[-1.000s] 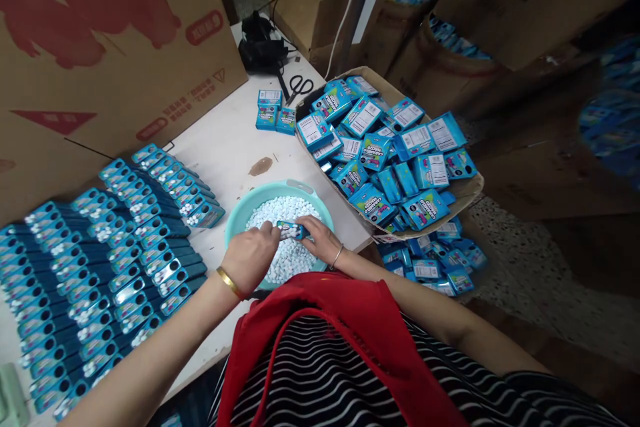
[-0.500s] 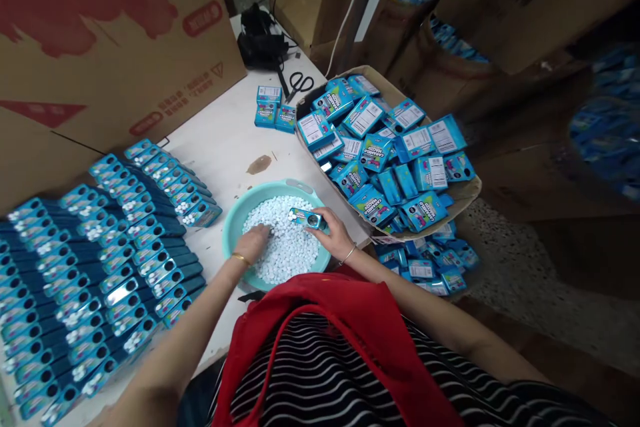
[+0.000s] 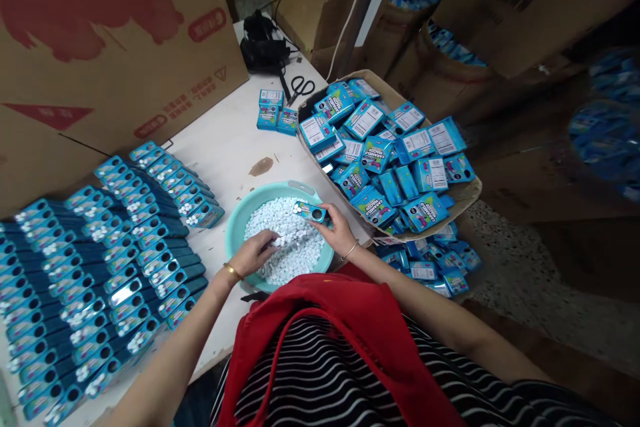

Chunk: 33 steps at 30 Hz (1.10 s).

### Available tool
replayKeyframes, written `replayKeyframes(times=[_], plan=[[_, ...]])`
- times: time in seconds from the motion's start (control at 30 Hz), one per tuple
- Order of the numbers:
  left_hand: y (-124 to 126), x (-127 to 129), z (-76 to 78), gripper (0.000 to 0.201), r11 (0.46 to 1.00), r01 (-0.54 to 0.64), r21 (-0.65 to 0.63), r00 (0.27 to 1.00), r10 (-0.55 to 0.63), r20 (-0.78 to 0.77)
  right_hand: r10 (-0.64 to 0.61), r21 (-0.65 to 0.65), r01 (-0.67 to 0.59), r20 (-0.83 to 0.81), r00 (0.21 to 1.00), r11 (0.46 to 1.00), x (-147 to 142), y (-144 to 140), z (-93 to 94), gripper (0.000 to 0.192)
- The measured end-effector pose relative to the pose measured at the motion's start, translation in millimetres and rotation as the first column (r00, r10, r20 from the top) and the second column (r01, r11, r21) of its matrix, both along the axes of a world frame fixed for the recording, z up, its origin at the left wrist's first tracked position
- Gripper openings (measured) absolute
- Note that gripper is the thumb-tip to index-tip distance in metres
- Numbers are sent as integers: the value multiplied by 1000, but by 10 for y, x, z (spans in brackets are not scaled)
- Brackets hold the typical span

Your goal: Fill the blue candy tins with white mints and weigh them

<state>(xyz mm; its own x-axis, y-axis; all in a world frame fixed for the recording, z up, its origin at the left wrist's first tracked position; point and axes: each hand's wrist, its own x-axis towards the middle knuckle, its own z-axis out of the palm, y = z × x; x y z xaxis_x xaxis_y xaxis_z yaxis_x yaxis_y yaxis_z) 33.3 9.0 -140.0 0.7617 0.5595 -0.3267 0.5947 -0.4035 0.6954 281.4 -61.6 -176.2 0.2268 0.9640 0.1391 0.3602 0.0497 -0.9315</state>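
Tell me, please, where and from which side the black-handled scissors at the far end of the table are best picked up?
The scissors lie flat, handles toward the person, blades pointing to the black bag. Probably take the handle loops from above, from the near side: the table is bare there.

Both forearms reach forward, bare, a bangle on each wrist. The left hand [image 3: 256,252] lies palm down, fingers curled loosely together at the tips. The right hand [image 3: 336,225] is turned inward, thumb and fingers pinched closed on a small box [image 3: 311,212].
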Motion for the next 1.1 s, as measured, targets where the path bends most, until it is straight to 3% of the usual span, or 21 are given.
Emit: replayKeyframes(times=[0.13, 0.23, 0.33, 0.43, 0.53, 0.6, 0.7, 0.87, 0.97, 1.1], plan=[[57, -74, 505, 23, 997, 6, 80, 999, -3, -41, 118, 67, -123, 71, 990, 990, -98, 14, -63, 28], [87, 64, 769, 23, 979, 103, 176, 982, -72, -173, 219, 87, -232, 137, 966, 969, -188, 14, -119, 37], [42, 332, 976, 20, 943, 229, 240, 892, -105, -441, 275, 81, -295, 191, 942, 952, -255, 7, -152, 47], [-78, 624, 1186, 24, 902, 319, 292, 769, -66, -635, 301, 78, -324, 215, 929, 943, -283, 0, -172, 52], [-165, 767, 1369, 29, 875, 367, 315, 729, -60, -682, 295, 103, -323, 222, 929, 941, -273, -9, -199, 51], [-143, 709, 1397, 29, 873, 345, 344, 744, -31, -668, 271, 123, -301, 214, 938, 946, -246, -18, -215, 49], [12, 425, 1169, 25, 882, 232, 410, 762, 97, -641, 218, 124, -239, 161, 962, 963, -178, -34, -206, 42], [232, 27, 237, 28, 926, 67, 373, 777, 186, -601, 116, 121, -126, 87, 989, 985, -41, -33, -83, 30], [147, 89, -232, 31, 943, 54, 327, 824, 143, -548, 87, 99, -94, 74, 993, 991, 9, -11, -11, 29], [-115, 295, -532, 32, 972, 66, 226, 902, 39, -430, 57, 68, -61, 57, 997, 996, 29, 17, 15, 29]])
